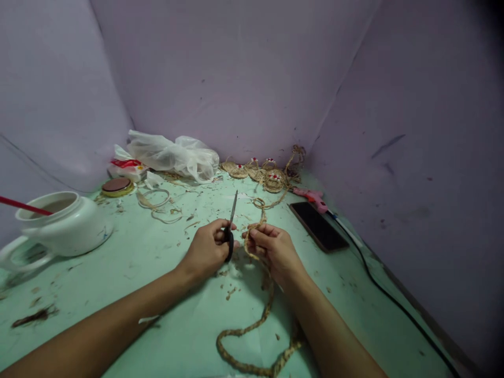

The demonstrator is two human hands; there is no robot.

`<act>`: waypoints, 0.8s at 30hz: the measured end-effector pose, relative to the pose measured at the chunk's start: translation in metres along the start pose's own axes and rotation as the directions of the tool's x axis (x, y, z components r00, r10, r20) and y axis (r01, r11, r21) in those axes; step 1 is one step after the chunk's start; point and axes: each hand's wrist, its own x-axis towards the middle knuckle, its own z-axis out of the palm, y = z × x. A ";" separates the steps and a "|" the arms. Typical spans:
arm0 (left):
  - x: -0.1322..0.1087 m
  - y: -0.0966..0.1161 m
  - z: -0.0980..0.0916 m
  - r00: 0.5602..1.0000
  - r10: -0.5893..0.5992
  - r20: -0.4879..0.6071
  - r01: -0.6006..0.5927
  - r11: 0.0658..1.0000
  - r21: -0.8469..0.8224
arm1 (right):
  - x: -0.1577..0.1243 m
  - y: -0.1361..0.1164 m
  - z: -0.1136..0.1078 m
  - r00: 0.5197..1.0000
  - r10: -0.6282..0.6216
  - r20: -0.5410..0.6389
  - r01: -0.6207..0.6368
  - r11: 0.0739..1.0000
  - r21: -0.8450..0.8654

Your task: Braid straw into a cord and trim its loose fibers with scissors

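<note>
My left hand (pixel 210 245) is closed around the black handles of a pair of scissors (pixel 230 239), whose blades point up and away from me. Close by on the right, my right hand (pixel 273 249) pinches a braided straw-coloured rope (pixel 244 332) between thumb and fingers. From that grip the rope runs toward the back of the table in a small loop, and its other length curls down past my wrist to the front. A narrow gap separates the scissors from the rope.
At left stands a white mug (pixel 74 223) with a red stick in it. A plastic bag (pixel 177 155), round lid (pixel 117 186) and coiled rope pieces (pixel 272 181) lie along the back. A phone (pixel 318 226), pink glue gun (pixel 311 198) and black cable (pixel 378 283) occupy the right.
</note>
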 end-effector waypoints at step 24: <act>-0.007 0.000 -0.025 0.933 0.226 0.280 -0.344 0.788 0.512 | -0.002 -0.011 -0.007 0.936 0.073 0.343 -0.180 0.939 0.294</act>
